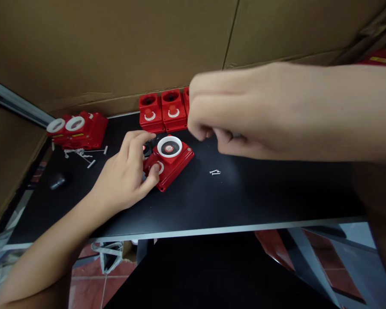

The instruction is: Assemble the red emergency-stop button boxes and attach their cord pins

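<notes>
A red box with a white ring [180,165] around a dark round centre lies at an angle on the black table. My left hand [124,171] grips its left side, thumb at the front and fingers at the back. A small black part with a red centre [146,149] shows beside those fingers. My right hand [234,113] is raised over the table, right of the box and apart from it, with its fingers curled closed. What it holds, if anything, is hidden. A few small screws [215,172] lie on the table below my right hand.
Several red boxes [152,122] stand in a row at the back, partly behind my right hand. More red boxes with white rings [94,131] sit at the far left, with white cords [83,153] before them. A small black object [57,181] lies left. Cardboard [125,47] walls the back.
</notes>
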Demonstrator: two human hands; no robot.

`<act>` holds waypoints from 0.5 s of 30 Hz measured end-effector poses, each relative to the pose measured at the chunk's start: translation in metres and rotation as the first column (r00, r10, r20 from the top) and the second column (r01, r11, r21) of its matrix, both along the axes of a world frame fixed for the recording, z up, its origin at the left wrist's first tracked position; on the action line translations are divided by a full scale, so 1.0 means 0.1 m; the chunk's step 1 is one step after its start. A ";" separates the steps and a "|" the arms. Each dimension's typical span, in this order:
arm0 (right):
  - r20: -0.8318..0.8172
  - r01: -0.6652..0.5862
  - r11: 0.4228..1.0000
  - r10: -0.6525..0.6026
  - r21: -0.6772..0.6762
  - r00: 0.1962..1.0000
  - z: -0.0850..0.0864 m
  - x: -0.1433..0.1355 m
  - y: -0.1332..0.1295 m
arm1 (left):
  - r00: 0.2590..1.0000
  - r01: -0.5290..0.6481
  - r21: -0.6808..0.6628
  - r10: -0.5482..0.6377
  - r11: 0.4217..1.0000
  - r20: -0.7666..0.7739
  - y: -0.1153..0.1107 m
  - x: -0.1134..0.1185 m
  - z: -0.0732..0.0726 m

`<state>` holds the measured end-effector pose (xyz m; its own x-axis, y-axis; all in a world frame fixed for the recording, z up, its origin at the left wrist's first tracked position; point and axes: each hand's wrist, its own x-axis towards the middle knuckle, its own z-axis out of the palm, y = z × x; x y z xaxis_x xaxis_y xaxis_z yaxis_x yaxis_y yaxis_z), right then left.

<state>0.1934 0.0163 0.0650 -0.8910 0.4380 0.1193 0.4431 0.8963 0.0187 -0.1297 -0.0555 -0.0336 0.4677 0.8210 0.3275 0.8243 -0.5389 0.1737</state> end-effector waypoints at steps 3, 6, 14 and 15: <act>0.359 0.040 0.999 -0.026 -0.031 0.933 -0.11 -0.17 -0.04 | 0.998 -0.003 -0.023 0.004 1.000 0.065 0.01 -0.03 -0.01; 0.497 0.133 0.983 -0.052 -0.128 0.866 -0.25 -0.30 -0.04 | 0.991 0.015 -0.023 -0.012 1.000 0.133 0.02 -0.04 -0.02; 0.413 0.122 0.992 -0.117 0.013 0.903 -0.37 -0.30 0.12 | 0.864 0.400 0.131 -0.421 0.907 0.275 -0.05 0.08 0.01; 0.409 0.147 0.989 -0.134 -0.001 0.903 -0.36 -0.26 0.13 | 0.870 0.400 0.204 -0.440 0.894 0.220 -0.06 0.09 0.02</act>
